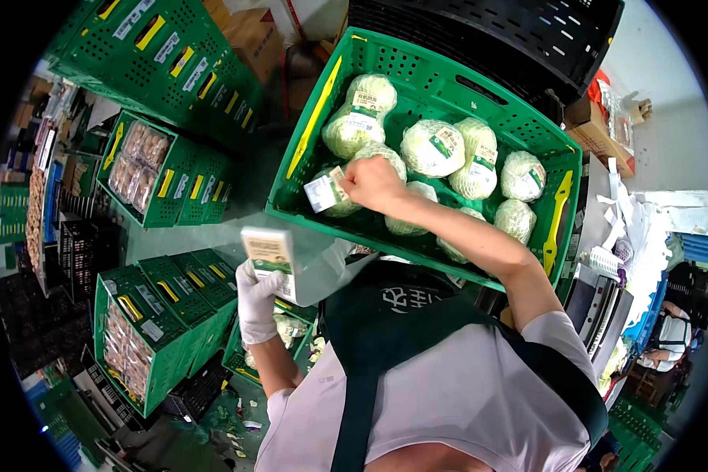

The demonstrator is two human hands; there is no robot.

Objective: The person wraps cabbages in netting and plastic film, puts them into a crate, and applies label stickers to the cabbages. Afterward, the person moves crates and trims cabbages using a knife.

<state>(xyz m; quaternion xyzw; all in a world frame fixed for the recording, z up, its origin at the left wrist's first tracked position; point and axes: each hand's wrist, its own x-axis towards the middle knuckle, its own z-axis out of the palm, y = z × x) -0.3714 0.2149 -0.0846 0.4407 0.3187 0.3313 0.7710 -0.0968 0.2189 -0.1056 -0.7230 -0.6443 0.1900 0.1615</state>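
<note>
My left hand (261, 293), in a white glove, grips a stack of printed labels (269, 256) in front of the crate's near left corner. My bare right hand (372, 182) reaches across into the green crate (448, 75). Its fingers are closed on a white and tan label (324, 191), which lies against a wrapped cabbage (343, 209) at the crate's left end. Several other cabbages (433, 148) in clear wrap or netting lie about the crate, and some carry similar labels. My right hand and forearm hide parts of the cabbages beneath.
Black crates (519, 35) stand behind the green one. Green crates of packed produce (145, 161) are stacked at the left, with another stack (153, 322) below. A crate with cabbages (287, 330) sits low beside my left arm. Another person (672, 338) is far right.
</note>
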